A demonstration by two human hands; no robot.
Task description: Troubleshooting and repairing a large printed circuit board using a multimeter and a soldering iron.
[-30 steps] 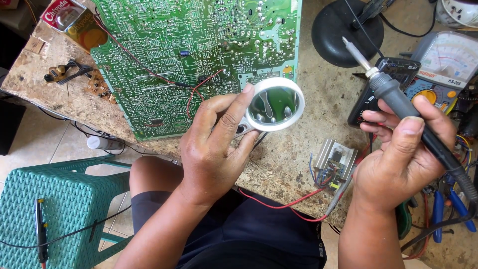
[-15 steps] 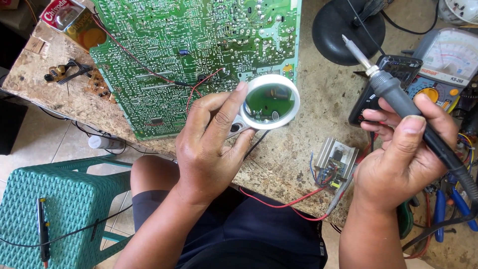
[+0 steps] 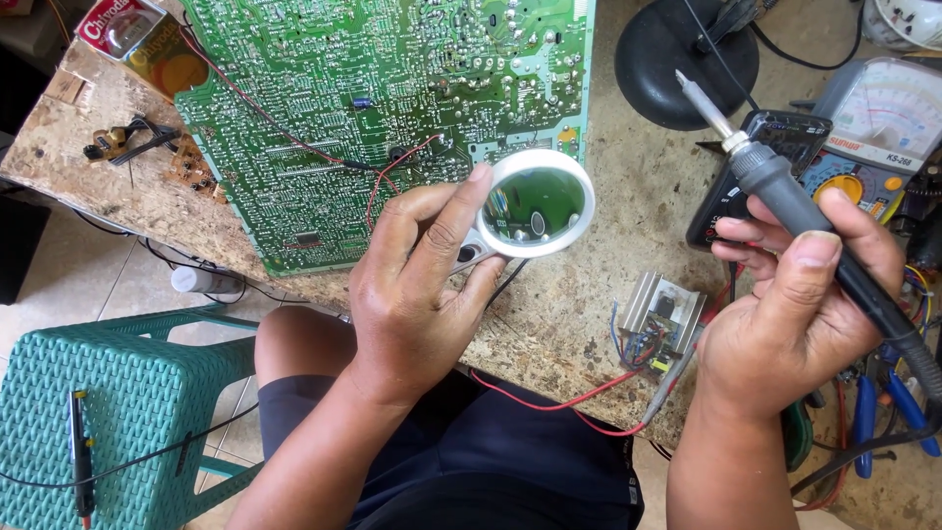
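Two hands are busy: the left hand [image 3: 417, 294] pinches a white magnifier [image 3: 538, 204] over the green circuit board [image 3: 392, 108]; the right hand [image 3: 795, 324] grips a soldering iron [image 3: 785, 201], tip raised. Better to keep the lens level and steady.

Worn workbench [image 3: 608, 226] w/ rough, pitted, stained top fills most of the view; its chipped edge runs diagonally from 9 o'clock down to 5 o'clock. Below it, at 8 o'clock, pale tiled floor [image 3: 59, 285] w/ visible grout lines. Green woven-pattern plastic stool [image 3: 118, 393] stands on the tiles at 7–8 o'clock, just beside the bench edge, a thin dark cable draped across its seat. Dark boxy shape at 9 o'clock, cut off by frame edge, can't tell what. Light: bright, even daylight, soft shadows.
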